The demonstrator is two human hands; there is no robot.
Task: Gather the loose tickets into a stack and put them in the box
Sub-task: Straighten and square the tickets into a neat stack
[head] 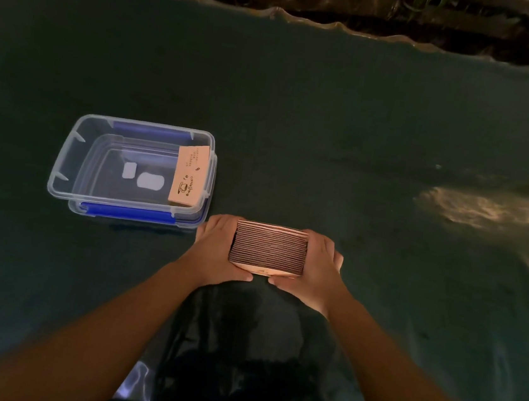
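A thick stack of tan tickets (269, 248) stands on edge on the dark table cover, squeezed between both my hands. My left hand (218, 249) presses its left side and my right hand (316, 269) presses its right side, thumbs meeting at the near face. The clear plastic box (63, 157) with blue clip handles sits to the left and slightly farther away. Inside it, a smaller stack of tickets (190, 175) with a coffee cup print leans against the right wall.
Dark green plastic sheeting (363, 129) covers the whole table, wrinkled at the far edge. A bright light patch (486, 209) lies at the right. Two pale labels (143, 178) show on the box floor. The near table edge runs along the bottom.
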